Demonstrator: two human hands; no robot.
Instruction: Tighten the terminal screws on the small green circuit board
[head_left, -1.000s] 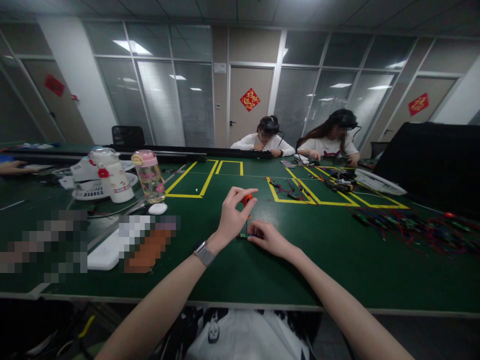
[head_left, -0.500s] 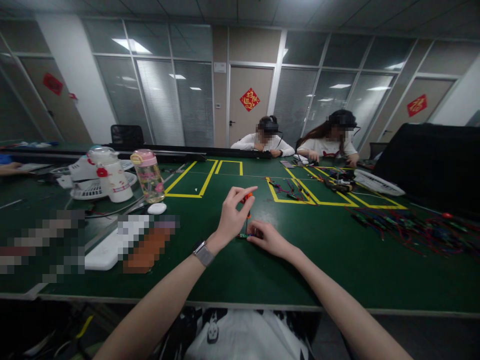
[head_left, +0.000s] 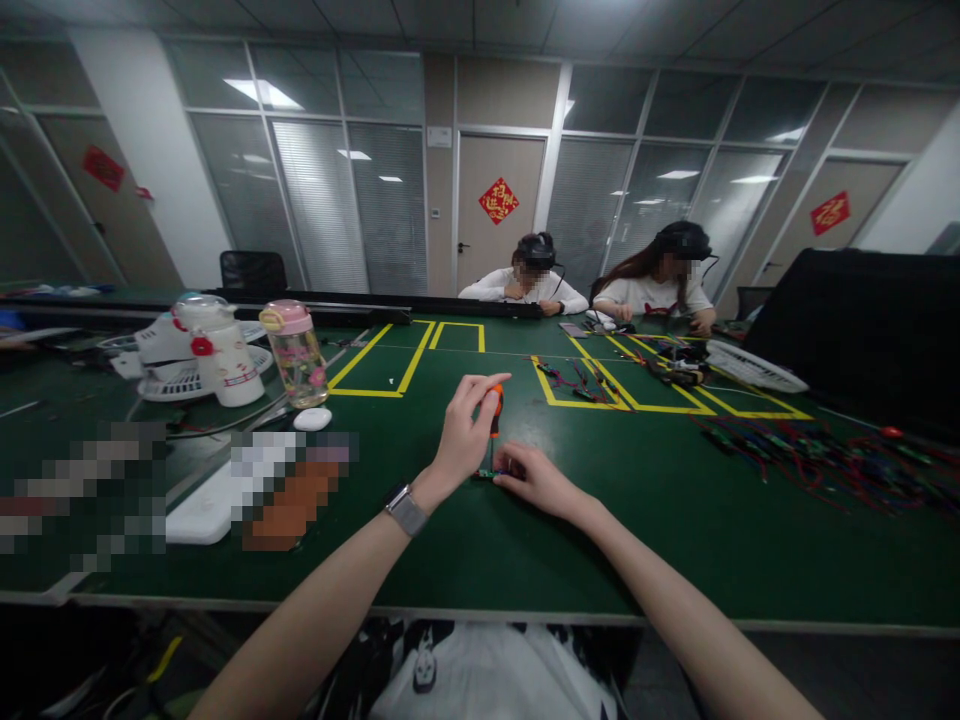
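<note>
An orange-and-black screwdriver (head_left: 495, 424) stands nearly upright in front of me, its shaft pointing down. My left hand (head_left: 466, 425) is closed round its handle, with the index finger stretched out over the top. The tip meets a small green circuit board (head_left: 486, 475) lying on the green table (head_left: 465, 560). Low beside it, my right hand (head_left: 534, 478) has its fingers curled and pressed at the board's right end, holding it against the table. Those fingers partly hide the board and any wires on it.
To the right lies a tangled heap of wired boards (head_left: 832, 455); a few more wired boards (head_left: 577, 380) sit within yellow tape. A pink-lidded bottle (head_left: 296, 355), white jug (head_left: 225, 350) and white case (head_left: 312, 419) stand left. Two people (head_left: 536, 280) work across the table.
My left hand's fingers have shifted slightly round the screwdriver, and more of its orange handle shows. My right hand stays at the board.
</note>
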